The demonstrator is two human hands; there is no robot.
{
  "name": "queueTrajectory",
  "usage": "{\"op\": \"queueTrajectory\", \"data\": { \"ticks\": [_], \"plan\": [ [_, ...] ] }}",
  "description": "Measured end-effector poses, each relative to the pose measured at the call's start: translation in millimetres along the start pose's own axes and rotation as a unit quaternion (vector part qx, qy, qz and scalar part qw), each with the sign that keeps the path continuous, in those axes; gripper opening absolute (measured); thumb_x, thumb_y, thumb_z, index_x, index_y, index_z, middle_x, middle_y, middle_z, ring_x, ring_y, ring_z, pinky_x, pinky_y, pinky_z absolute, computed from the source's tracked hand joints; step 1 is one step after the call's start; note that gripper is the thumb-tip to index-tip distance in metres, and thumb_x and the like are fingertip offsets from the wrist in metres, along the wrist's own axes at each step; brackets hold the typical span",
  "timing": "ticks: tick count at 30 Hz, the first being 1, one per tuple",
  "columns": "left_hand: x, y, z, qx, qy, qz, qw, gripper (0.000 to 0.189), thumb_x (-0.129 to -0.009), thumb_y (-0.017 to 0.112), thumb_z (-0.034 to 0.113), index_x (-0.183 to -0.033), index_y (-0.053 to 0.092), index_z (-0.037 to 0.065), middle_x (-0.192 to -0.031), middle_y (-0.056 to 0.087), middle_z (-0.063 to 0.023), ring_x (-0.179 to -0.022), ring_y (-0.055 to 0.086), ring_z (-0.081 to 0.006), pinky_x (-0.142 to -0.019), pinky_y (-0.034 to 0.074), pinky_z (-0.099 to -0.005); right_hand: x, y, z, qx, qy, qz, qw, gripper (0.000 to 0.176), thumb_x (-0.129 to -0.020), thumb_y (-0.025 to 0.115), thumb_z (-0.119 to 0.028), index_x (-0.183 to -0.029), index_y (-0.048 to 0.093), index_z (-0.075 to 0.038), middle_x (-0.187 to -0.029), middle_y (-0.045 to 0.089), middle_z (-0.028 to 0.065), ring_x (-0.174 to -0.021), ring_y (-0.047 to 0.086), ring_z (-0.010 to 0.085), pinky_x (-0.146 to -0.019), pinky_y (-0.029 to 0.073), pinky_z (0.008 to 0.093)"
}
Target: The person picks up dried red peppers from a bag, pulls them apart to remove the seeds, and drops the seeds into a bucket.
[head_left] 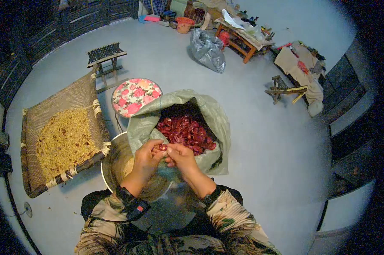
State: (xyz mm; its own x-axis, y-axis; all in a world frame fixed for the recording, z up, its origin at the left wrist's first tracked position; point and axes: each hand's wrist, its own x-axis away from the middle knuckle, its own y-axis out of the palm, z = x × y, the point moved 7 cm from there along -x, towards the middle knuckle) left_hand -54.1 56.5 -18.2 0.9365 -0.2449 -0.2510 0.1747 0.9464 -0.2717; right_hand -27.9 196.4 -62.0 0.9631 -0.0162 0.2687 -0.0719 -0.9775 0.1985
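My left hand (147,160) and my right hand (182,158) meet in front of me, both closed on one dried red chili pepper (162,147). Fingertips cover much of it. Just beyond them gapes a pale green woven sack (221,127), holding many dried red chilies (187,132). Below my left hand stands a round metal basin (111,163); pale yellow bits, which look like seeds (128,167), lie in it. My forearms hide part of the basin.
At left, a woven tray (60,102) holds yellow seeds (64,140) with red flecks. Behind the sack are a flower-patterned round stool (136,97) and a small dark stool (106,54). A grey plastic bag (207,50) and a wooden table (247,42) stand farther back.
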Motion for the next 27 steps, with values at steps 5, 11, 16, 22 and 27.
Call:
{"op": "queueTrajectory", "data": {
  "ticks": [5,11,16,22,27],
  "plan": [
    [-0.6,0.1,-1.7,0.046,-0.018,0.001,0.999,0.031,-0.082,0.072,0.008,-0.11,0.061,0.0,-0.091,0.069,-0.0139,-0.079,0.066,-0.0187,-0.071,0.054,-0.0299,-2.4,0.6,-0.5,0.018,-0.028,0.001,0.999,0.022,-0.096,0.057,-0.023,-0.107,0.061,-0.005,-0.078,0.063,0.0017,-0.063,0.058,0.009,-0.054,0.048,0.0234],
    [-1.5,3.1,-7.7,0.038,-0.005,-0.001,0.999,0.035,-0.081,0.073,0.01,-0.112,0.06,-0.001,-0.092,0.068,-0.0129,-0.078,0.065,-0.0174,-0.072,0.054,-0.0295,-5.9,-2.2,2.5,0.045,-0.049,0.018,0.998,0.019,-0.096,0.057,-0.023,-0.099,0.061,-0.005,-0.069,0.058,-0.0001,-0.057,0.054,0.0088,-0.051,0.047,0.0242],
    [-2.8,-2.7,19.6,0.029,-0.019,0.006,0.999,0.043,-0.079,0.076,0.011,-0.116,0.057,-0.001,-0.092,0.066,-0.0112,-0.078,0.064,-0.0167,-0.072,0.053,-0.0293,1.0,-3.9,-13.6,0.04,-0.058,0.045,0.996,0.019,-0.096,0.057,-0.024,-0.095,0.061,-0.006,-0.067,0.056,-0.0007,-0.057,0.053,0.0087,-0.05,0.046,0.0246],
    [-4.1,-1.6,9.1,0.028,0.025,0.026,0.999,0.042,-0.077,0.077,0.01,-0.114,0.058,0.001,-0.094,0.065,-0.0111,-0.08,0.064,-0.0185,-0.072,0.053,-0.0307,3.6,0.2,-19.3,0.048,-0.058,0.051,0.996,0.017,-0.095,0.059,-0.023,-0.097,0.061,-0.006,-0.065,0.054,-0.0014,-0.054,0.05,0.0081,-0.049,0.043,0.0238],
    [-4.3,-8.5,30.2,-0.037,0.071,0.027,0.996,0.039,-0.077,0.076,0.01,-0.112,0.059,0.004,-0.095,0.064,-0.0113,-0.081,0.064,-0.0225,-0.074,0.054,-0.0321,4.7,2.6,-22.3,0.068,-0.058,0.034,0.995,0.019,-0.096,0.058,-0.025,-0.096,0.061,-0.007,-0.068,0.055,-0.001,-0.055,0.049,0.0079,-0.051,0.043,0.0229]
  ]
}}
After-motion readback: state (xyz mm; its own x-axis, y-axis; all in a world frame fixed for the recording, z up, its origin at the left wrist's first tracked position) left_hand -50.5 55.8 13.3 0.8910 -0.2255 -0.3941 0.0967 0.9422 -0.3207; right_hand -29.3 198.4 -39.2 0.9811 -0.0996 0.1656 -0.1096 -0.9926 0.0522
